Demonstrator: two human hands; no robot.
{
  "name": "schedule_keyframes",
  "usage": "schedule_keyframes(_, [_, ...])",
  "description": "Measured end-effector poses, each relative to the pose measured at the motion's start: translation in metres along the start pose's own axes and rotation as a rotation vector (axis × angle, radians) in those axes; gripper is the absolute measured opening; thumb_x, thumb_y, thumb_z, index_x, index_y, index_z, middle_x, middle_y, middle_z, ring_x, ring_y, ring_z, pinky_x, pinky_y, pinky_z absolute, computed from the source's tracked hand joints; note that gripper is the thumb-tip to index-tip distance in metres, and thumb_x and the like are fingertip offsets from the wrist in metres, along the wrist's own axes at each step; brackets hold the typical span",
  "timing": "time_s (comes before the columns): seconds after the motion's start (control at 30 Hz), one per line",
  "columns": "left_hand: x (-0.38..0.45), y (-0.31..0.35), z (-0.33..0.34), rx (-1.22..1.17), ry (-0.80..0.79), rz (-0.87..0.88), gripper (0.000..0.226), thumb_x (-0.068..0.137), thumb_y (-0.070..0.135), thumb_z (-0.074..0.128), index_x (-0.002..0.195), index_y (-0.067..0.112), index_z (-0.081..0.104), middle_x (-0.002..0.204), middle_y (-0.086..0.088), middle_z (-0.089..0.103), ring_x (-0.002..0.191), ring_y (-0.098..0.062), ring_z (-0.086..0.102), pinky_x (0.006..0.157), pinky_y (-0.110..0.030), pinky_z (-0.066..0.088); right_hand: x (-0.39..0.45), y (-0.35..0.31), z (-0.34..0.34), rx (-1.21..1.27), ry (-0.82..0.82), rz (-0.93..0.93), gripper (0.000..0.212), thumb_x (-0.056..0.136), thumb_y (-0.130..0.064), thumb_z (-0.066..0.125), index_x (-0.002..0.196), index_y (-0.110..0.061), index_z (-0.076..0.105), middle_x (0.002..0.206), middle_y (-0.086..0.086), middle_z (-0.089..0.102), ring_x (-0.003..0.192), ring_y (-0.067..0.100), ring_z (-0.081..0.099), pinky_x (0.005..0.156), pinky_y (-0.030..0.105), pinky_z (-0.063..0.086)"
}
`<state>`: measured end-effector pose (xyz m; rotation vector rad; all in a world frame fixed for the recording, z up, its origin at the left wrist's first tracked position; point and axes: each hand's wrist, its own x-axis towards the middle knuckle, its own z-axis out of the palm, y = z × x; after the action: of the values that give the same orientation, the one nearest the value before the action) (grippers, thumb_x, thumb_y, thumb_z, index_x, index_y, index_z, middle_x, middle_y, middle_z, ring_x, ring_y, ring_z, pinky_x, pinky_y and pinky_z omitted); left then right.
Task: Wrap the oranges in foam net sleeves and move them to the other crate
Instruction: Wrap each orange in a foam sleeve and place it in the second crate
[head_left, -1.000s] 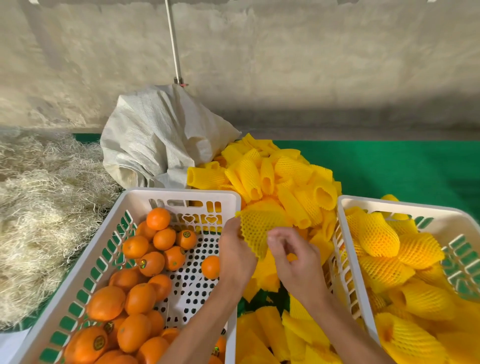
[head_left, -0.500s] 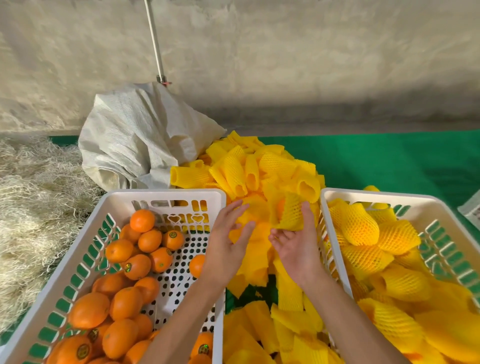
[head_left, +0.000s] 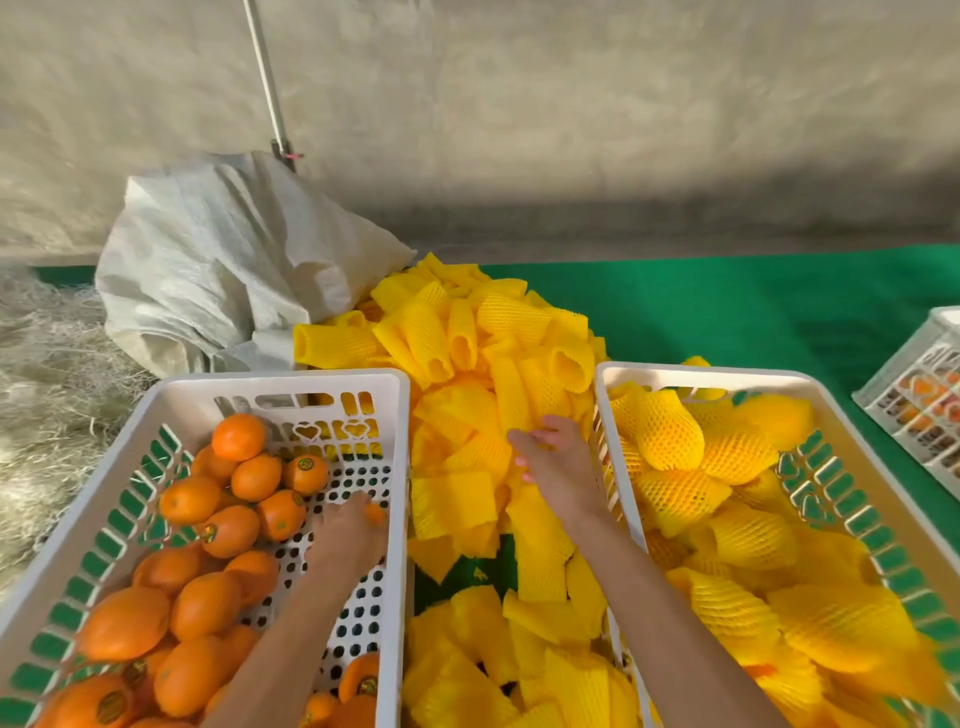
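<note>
Left hand: the left hand was down in the left crate, fingers curled over a small lone orange by the crate's right wall, looking like a grasp being made, though only a sliver of fruit showed
Right hand: the right hand lay on the pile of foam net sleeves between the two crates, fingertips pressed into it; whether it had pinched one sleeve could not be told
Key relation: the lone orange sat directly under the left hand, well apart from the main heap of oranges to its left; the right hand was the nearer one to the sleeves and to the right crate
Likely next: fruit and sleeve would have to meet in the gap between the crates, just right of the left hand
Destination: the right crate already held many wrapped oranges
Hard to see: both hands were motion-blurred, the lone orange mostly covered, the near ends of both crates cut off at the bottom edge
Surroundings: a green desk, a white sack behind the left crate
</note>
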<state>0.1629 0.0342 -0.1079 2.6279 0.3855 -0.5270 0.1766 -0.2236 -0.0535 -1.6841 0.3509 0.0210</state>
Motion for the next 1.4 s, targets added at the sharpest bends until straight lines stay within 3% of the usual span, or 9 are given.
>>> schedule_keyframes(0.1, [-0.004, -0.007, 0.013, -0.016, -0.060, 0.040, 0.079, 0.096, 0.019, 0.068, 0.159, 0.022, 0.021, 0.156, -0.025, 0.022, 0.132, -0.044, 0.050, 0.107, -0.049, 0.047, 0.000, 0.017, 0.003, -0.598, -0.107, -0.091, 0.063, 0.092, -0.039, 0.072, 0.144, -0.022, 0.041, 0.144, 0.006, 0.043, 0.128, 0.028, 0.049, 0.101, 0.040, 0.046])
schedule_keyframes(0.3, [-0.004, -0.016, 0.021, -0.077, 0.096, 0.174, 0.044, 0.090, 0.020, 0.073, 0.118, 0.025, 0.039, 0.124, -0.004, 0.050, 0.107, -0.028, 0.052, 0.094, -0.045, 0.049, -0.002, 0.021, 0.010, -0.816, -0.141, -0.160, 0.061, 0.094, -0.041, 0.067, 0.146, -0.027, 0.039, 0.143, 0.009, 0.036, 0.128, 0.035, 0.046, 0.100, 0.045, 0.047])
schedule_keyframes(0.47, [0.001, -0.007, 0.004, -0.160, 0.246, 0.286, 0.041, 0.089, 0.013, 0.074, 0.108, 0.026, 0.039, 0.101, 0.004, 0.049, 0.093, -0.025, 0.055, 0.081, -0.037, 0.047, -0.008, 0.012, 0.016, -0.720, -0.277, -0.123, 0.049, 0.096, -0.037, 0.068, 0.140, -0.022, 0.053, 0.125, 0.008, 0.064, 0.107, 0.025, 0.063, 0.089, 0.040, 0.054])
schedule_keyframes(0.73, [-0.010, 0.019, -0.034, -0.433, 0.664, 0.448, 0.052, 0.099, 0.030, 0.067, 0.137, 0.018, 0.034, 0.134, -0.009, 0.051, 0.119, -0.030, 0.055, 0.096, -0.047, 0.054, -0.015, 0.016, 0.038, -0.734, -0.237, -0.135, 0.033, 0.097, -0.024, 0.064, 0.129, -0.016, 0.064, 0.122, 0.003, 0.068, 0.109, 0.022, 0.063, 0.087, 0.031, 0.052])
schedule_keyframes(0.87, [-0.030, 0.033, -0.049, -0.571, 0.713, 0.499, 0.083, 0.100, 0.048, 0.063, 0.162, 0.017, 0.017, 0.156, -0.006, 0.033, 0.136, -0.005, 0.036, 0.106, -0.006, 0.034, -0.012, 0.010, 0.040, -0.452, -0.214, -0.086, 0.016, 0.090, -0.031, 0.073, 0.103, -0.022, 0.072, 0.099, -0.011, 0.067, 0.097, 0.010, 0.062, 0.070, 0.014, 0.043])
schedule_keyframes(1.0, [-0.050, 0.051, -0.054, -0.635, 0.586, 0.590, 0.073, 0.093, 0.056, 0.069, 0.154, 0.028, 0.038, 0.143, 0.008, 0.042, 0.123, -0.007, 0.052, 0.095, -0.021, 0.051, -0.013, 0.000, 0.039, -0.276, -0.056, -0.140, 0.014, 0.094, -0.039, 0.067, 0.098, -0.025, 0.065, 0.089, -0.006, 0.068, 0.077, 0.011, 0.062, 0.058, 0.020, 0.043])
schedule_keyframes(1.13, [-0.065, 0.070, -0.042, -0.891, 0.211, 0.659, 0.049, 0.092, 0.059, 0.069, 0.134, 0.036, 0.057, 0.124, 0.014, 0.067, 0.111, -0.008, 0.068, 0.087, -0.027, 0.058, -0.023, -0.013, 0.039, 0.073, 0.184, -0.441, 0.005, 0.099, -0.029, 0.065, 0.102, -0.026, 0.062, 0.096, -0.014, 0.068, 0.093, 0.005, 0.065, 0.071, 0.015, 0.050])
schedule_keyframes(1.27, [-0.060, 0.094, -0.029, -1.346, -0.124, 0.462, 0.054, 0.093, 0.054, 0.067, 0.132, 0.017, 0.063, 0.126, -0.002, 0.072, 0.120, -0.022, 0.068, 0.100, -0.054, 0.057, -0.027, -0.013, 0.043, 0.164, 0.095, -0.554, 0.012, 0.102, -0.028, 0.062, 0.109, -0.024, 0.070, 0.104, -0.012, 0.072, 0.099, 0.007, 0.068, 0.077, 0.014, 0.052])
schedule_keyframes(1.4, [-0.052, 0.100, -0.036, -1.455, -0.156, 0.408, 0.064, 0.093, 0.065, 0.055, 0.140, 0.023, 0.060, 0.133, -0.004, 0.070, 0.122, -0.026, 0.068, 0.098, -0.053, 0.058, -0.023, -0.010, 0.043, 0.169, 0.044, -0.508, 0.019, 0.098, -0.028, 0.067, 0.115, -0.028, 0.074, 0.113, -0.014, 0.075, 0.109, 0.006, 0.069, 0.086, 0.016, 0.054])
